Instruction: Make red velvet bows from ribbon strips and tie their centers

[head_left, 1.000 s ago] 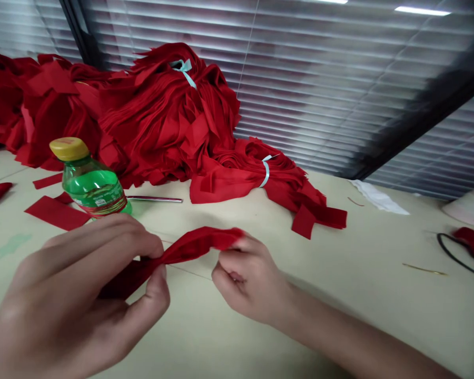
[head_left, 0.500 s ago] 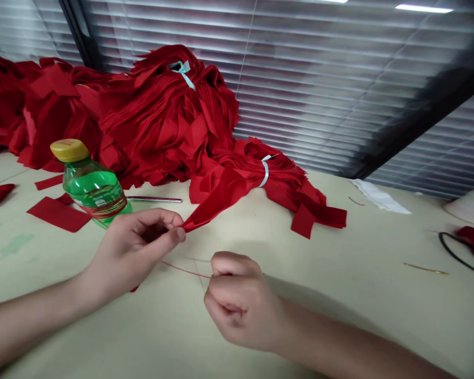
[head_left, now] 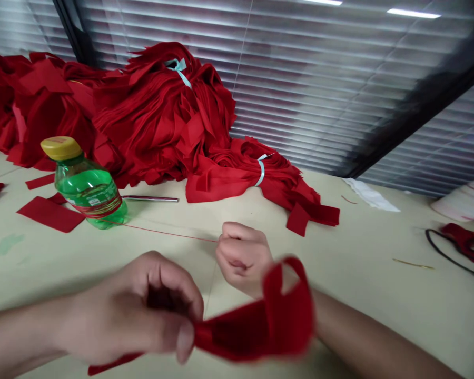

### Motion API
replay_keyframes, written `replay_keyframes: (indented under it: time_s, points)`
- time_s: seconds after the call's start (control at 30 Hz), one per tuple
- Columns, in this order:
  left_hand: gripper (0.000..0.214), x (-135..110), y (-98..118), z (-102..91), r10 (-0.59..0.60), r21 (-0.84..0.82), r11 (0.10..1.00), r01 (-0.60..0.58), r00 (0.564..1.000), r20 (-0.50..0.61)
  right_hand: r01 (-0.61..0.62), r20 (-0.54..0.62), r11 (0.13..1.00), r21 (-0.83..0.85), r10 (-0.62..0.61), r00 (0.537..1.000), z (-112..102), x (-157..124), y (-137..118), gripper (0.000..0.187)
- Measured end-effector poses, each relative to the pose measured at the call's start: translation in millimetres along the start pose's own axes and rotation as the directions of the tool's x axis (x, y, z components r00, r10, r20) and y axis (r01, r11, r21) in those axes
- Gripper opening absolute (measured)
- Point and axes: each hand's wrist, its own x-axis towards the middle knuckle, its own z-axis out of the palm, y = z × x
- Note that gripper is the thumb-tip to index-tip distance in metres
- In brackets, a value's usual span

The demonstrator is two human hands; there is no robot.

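My left hand (head_left: 154,305) is closed in a pinch on a red cloth strip (head_left: 256,323), which curls up in a blurred loop to the right, in front of my right forearm. My right hand (head_left: 243,258) is a fist just beyond it, pinched on a thin red thread (head_left: 161,232) that runs taut to the left across the table towards the green bottle (head_left: 85,187). The bottle stands upright with a yellow cap.
A big heap of red cloth bundles (head_left: 158,116) tied with pale bands fills the back left of the beige table (head_left: 359,273). Loose red pieces (head_left: 49,213) and a metal rod (head_left: 150,198) lie near the bottle. A black cable (head_left: 450,258) and white scrap (head_left: 369,193) lie right.
My left hand has come back towards me and lower with the red strip, which now loops to the right. My right hand moved up and away, drawing the thread taut.
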Motion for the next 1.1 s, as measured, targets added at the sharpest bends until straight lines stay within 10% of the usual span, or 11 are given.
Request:
replay_keyframes:
  time_s: [0.2, 0.33, 0.83, 1.1]
  points:
    - [0.017, -1.2, -13.8, 5.9, 0.054, 0.636, 0.769, 0.061, 0.986, -0.159, 0.096, -0.187, 0.975, 0.201, -0.058, 0.981, -0.6, 3.0, -2.5, 0.034]
    - [0.016, 5.6, -13.4, 10.0, 0.110, 0.738, 0.672, 0.059, 0.978, -0.179, 0.228, -0.207, 0.964, 0.138, -0.197, 0.958, -4.2, 7.3, -13.2, 0.034]
    - [0.008, 25.4, -13.1, -6.1, 0.099, 0.565, 0.821, 0.076, 0.957, -0.273, 0.333, -0.295, 0.942, -0.035, -0.329, 0.897, -10.9, -1.1, -56.5, 0.025]
    - [0.011, 31.7, -4.5, -14.4, -0.036, -0.249, 0.965, -0.079, 0.904, -0.426, 0.341, -0.192, 0.937, -0.079, -0.349, 0.917, -24.1, -0.2, -46.1, 0.032]
